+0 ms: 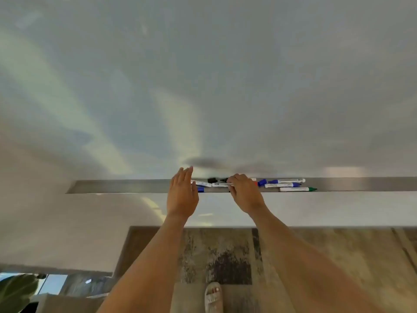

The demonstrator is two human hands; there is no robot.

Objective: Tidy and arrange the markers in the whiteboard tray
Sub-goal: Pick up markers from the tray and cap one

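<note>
- The left hand [182, 195] is open with straight fingers, holding nothing, over the tray [126, 186].
- The right hand [244, 194] pinches a white marker [220, 184] in the tray – other markers [285, 185] lie right.

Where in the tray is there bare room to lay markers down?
The tray is bare from its left end up to the left hand, and again right of the green-capped marker toward the frame edge. It is crowded between the left hand and the green-capped marker, where the right hand grips a marker.
</note>
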